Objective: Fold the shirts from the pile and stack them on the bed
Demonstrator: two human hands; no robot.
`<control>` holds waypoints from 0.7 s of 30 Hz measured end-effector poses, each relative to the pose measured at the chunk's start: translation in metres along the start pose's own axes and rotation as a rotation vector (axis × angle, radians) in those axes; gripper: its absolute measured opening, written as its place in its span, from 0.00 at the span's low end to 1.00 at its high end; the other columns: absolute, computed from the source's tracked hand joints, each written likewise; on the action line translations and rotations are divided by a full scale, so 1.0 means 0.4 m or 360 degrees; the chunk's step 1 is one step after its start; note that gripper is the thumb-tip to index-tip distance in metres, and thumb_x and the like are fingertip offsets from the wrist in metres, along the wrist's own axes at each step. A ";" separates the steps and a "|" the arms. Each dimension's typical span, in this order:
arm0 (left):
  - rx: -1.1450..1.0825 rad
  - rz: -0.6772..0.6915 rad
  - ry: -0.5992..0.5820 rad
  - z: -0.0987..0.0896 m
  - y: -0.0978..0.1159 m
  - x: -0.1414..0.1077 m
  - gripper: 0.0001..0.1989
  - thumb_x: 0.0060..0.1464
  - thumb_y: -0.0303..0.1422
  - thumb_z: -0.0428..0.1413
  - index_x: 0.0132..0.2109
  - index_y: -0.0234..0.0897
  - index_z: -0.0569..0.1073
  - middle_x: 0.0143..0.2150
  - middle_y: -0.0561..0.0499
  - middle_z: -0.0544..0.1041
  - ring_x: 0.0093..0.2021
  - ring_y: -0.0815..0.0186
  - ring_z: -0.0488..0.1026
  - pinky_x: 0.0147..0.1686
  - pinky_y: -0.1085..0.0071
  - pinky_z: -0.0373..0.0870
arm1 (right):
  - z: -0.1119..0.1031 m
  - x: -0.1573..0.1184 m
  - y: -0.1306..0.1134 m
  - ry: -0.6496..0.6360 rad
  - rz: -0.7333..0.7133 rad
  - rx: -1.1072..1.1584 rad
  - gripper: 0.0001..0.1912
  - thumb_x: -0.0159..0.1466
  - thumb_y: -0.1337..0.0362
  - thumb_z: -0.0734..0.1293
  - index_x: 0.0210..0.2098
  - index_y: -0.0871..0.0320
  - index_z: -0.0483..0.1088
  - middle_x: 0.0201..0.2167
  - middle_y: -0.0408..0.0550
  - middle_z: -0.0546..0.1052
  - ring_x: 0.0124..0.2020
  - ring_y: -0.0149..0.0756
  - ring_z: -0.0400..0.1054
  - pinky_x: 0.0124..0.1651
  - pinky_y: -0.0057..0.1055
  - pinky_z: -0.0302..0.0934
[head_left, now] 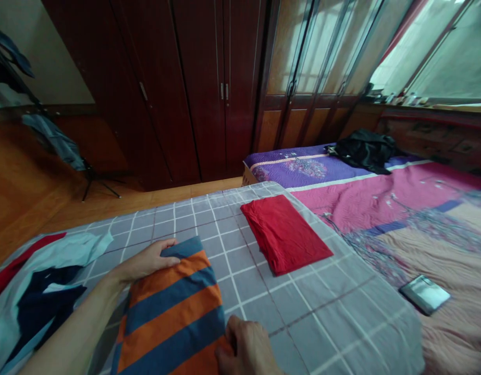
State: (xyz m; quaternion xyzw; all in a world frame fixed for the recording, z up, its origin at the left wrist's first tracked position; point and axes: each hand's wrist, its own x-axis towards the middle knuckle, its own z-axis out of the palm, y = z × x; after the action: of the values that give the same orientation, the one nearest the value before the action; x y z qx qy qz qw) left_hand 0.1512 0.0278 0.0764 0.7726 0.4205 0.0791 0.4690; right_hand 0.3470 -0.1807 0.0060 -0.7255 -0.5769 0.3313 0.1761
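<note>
An orange and blue-grey striped garment (173,312), folded into a rough rectangle, lies on the grey checked bedsheet (232,291) in front of me. My left hand (156,259) grips its far left corner, thumb on top and fingers curled at the edge. At the near right edge of the cloth, my right hand (246,346) is closed with the fingers pinched against the fabric. Farther to the right sits a flat, folded red garment (283,234), apart from both hands.
Rumpled white, navy and red clothes (48,286) are heaped at the left. A patterned bedspread (381,213) on the right carries a black bag-like bundle (365,148) and a dark-edged tablet-like object (426,294). Dark wardrobes (201,94) and a clothes stand (56,138) stand behind.
</note>
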 end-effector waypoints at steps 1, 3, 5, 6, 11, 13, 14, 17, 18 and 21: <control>-0.0056 0.0047 -0.0046 -0.005 0.024 -0.005 0.16 0.49 0.43 0.56 0.42 0.39 0.70 0.41 0.52 0.76 0.42 0.60 0.73 0.43 0.67 0.70 | 0.003 0.002 0.002 -0.0005 0.0009 0.0194 0.08 0.47 0.71 0.63 0.27 0.58 0.69 0.21 0.41 0.72 0.23 0.30 0.63 0.25 0.24 0.49; -0.0155 0.0107 -0.0125 -0.015 0.075 -0.013 0.13 0.50 0.43 0.56 0.38 0.40 0.69 0.36 0.54 0.75 0.38 0.63 0.72 0.39 0.70 0.70 | 0.002 0.006 0.010 -0.0024 0.0005 0.0582 0.12 0.46 0.71 0.63 0.32 0.59 0.69 0.20 0.38 0.68 0.22 0.27 0.60 0.25 0.23 0.49; -0.0113 0.0126 -0.0108 -0.023 0.125 -0.012 0.13 0.50 0.44 0.56 0.36 0.40 0.67 0.32 0.55 0.73 0.34 0.64 0.71 0.35 0.72 0.68 | -0.013 0.009 0.020 -0.0105 -0.0019 0.0893 0.11 0.48 0.69 0.63 0.32 0.59 0.69 0.19 0.37 0.65 0.21 0.26 0.57 0.25 0.22 0.50; -0.0053 0.0138 -0.0076 -0.026 0.149 -0.007 0.14 0.50 0.45 0.56 0.35 0.40 0.66 0.32 0.56 0.72 0.33 0.65 0.70 0.33 0.72 0.68 | -0.029 0.010 0.026 -0.0167 -0.0024 0.1010 0.09 0.48 0.68 0.63 0.30 0.60 0.68 0.18 0.36 0.63 0.20 0.26 0.56 0.25 0.22 0.50; 0.0479 0.0409 0.0236 -0.016 0.255 0.069 0.14 0.53 0.46 0.53 0.35 0.40 0.68 0.32 0.55 0.72 0.34 0.63 0.69 0.34 0.73 0.64 | -0.176 0.008 0.079 -0.0065 -0.0102 0.1374 0.06 0.50 0.62 0.62 0.23 0.59 0.65 0.20 0.39 0.64 0.23 0.28 0.59 0.28 0.23 0.55; 0.0600 0.0513 0.0315 -0.001 0.295 0.112 0.14 0.53 0.46 0.52 0.37 0.39 0.68 0.33 0.55 0.73 0.35 0.63 0.70 0.35 0.73 0.63 | -0.245 0.008 0.110 0.0076 -0.0092 0.1407 0.08 0.50 0.59 0.63 0.24 0.58 0.65 0.20 0.40 0.66 0.25 0.30 0.61 0.29 0.24 0.57; 0.0630 0.0542 0.0338 0.007 0.315 0.133 0.15 0.53 0.46 0.51 0.37 0.39 0.68 0.33 0.55 0.73 0.35 0.63 0.70 0.35 0.72 0.63 | -0.277 0.007 0.125 0.0134 -0.0072 0.1411 0.10 0.50 0.57 0.64 0.24 0.58 0.65 0.20 0.40 0.67 0.25 0.31 0.62 0.30 0.25 0.58; 0.0623 0.0617 0.0382 0.026 0.379 0.196 0.16 0.53 0.47 0.51 0.37 0.38 0.68 0.33 0.54 0.72 0.34 0.64 0.69 0.34 0.72 0.63 | -0.362 0.003 0.159 0.0299 -0.0046 0.1480 0.14 0.50 0.53 0.66 0.26 0.57 0.66 0.22 0.43 0.71 0.26 0.34 0.66 0.31 0.28 0.61; 0.0592 0.0655 0.0392 0.030 0.402 0.217 0.17 0.52 0.47 0.51 0.37 0.37 0.68 0.32 0.54 0.71 0.34 0.64 0.68 0.33 0.72 0.63 | -0.388 0.002 0.167 0.0347 -0.0068 0.1540 0.14 0.50 0.52 0.66 0.27 0.57 0.67 0.23 0.44 0.72 0.27 0.35 0.67 0.32 0.29 0.62; 0.0482 0.0828 0.0394 0.037 0.483 0.292 0.18 0.52 0.48 0.52 0.37 0.35 0.68 0.32 0.54 0.70 0.33 0.65 0.67 0.33 0.72 0.64 | -0.462 0.006 0.192 0.0466 -0.0167 0.1745 0.14 0.51 0.55 0.68 0.31 0.58 0.70 0.28 0.47 0.75 0.29 0.37 0.70 0.36 0.31 0.64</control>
State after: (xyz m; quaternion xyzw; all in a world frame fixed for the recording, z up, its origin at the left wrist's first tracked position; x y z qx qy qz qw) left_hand 0.3439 0.0627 0.1893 0.8997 0.2699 0.2260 0.2581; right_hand 0.5289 -0.1760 0.0893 -0.5366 -0.3255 0.4692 0.6213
